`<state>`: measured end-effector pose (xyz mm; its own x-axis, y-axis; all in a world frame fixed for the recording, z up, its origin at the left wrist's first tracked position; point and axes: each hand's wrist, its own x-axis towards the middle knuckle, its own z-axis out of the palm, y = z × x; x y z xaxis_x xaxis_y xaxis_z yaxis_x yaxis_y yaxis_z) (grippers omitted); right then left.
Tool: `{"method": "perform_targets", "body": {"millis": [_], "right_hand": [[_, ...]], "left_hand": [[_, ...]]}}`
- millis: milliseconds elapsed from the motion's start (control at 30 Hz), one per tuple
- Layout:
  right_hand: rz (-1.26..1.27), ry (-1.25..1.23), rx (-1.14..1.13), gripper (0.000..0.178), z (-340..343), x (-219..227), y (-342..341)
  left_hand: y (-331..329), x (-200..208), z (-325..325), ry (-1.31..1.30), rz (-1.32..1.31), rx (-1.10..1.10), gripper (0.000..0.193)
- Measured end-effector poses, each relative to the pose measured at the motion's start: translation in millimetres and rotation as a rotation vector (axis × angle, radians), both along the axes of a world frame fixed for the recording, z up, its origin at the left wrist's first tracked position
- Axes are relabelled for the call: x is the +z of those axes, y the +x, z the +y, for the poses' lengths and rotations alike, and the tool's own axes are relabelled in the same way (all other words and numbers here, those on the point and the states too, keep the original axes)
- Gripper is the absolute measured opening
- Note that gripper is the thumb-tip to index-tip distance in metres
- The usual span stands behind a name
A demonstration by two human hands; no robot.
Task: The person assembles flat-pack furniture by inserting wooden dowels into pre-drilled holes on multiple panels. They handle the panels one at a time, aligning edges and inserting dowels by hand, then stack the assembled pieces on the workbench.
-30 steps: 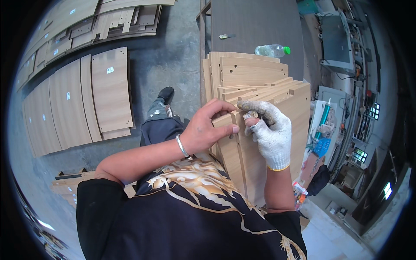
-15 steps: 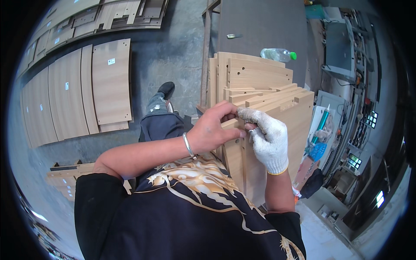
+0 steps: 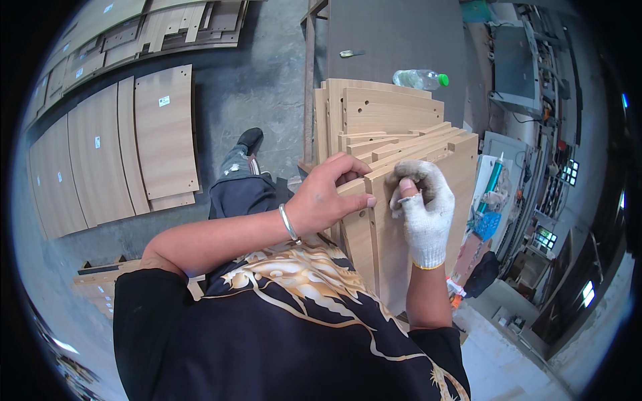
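My left hand (image 3: 324, 197) is in a narrow grip, thumb and fingers closed on the upper end of a wooden board (image 3: 358, 240), which stands at four o'clock from the middle of my view; my gloved right hand (image 3: 431, 207), at three o'clock from my left, curls in front of a wider panel (image 3: 394, 267), bare thumb tip showing; I cannot tell whether it holds anything; more boards (image 3: 394, 112) stand at one o'clock, just beside a green-capped bottle (image 3: 416, 79); labelled panels (image 3: 164, 134) lie at ten o'clock.
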<state>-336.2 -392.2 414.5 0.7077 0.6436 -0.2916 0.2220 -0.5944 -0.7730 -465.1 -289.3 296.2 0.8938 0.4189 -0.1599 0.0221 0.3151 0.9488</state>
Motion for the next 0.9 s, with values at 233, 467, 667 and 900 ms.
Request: {"method": "perform_targets", "body": {"millis": [233,467,667,900], "right_hand": [[-0.311,-0.202,0.293,0.019,15.3,-0.8,5.4],[-0.06,-0.338,0.327,0.021,28.9,8.0,28.5],[0.154,-0.584,0.415,0.022,65.3,27.1,39.1],[0.116,-0.59,0.543,0.024,62.9,23.0,41.9]], "left_hand": [[0.9,-3.5,0.4,-0.019,-0.039,0.016,0.039],[0.2,-3.2,2.4,-0.025,-0.023,-0.013,0.039],[1.0,-2.6,6.5,-0.037,-0.01,-0.044,0.037],[1.8,-7.2,4.3,-0.045,-0.076,-0.019,0.037]]}}
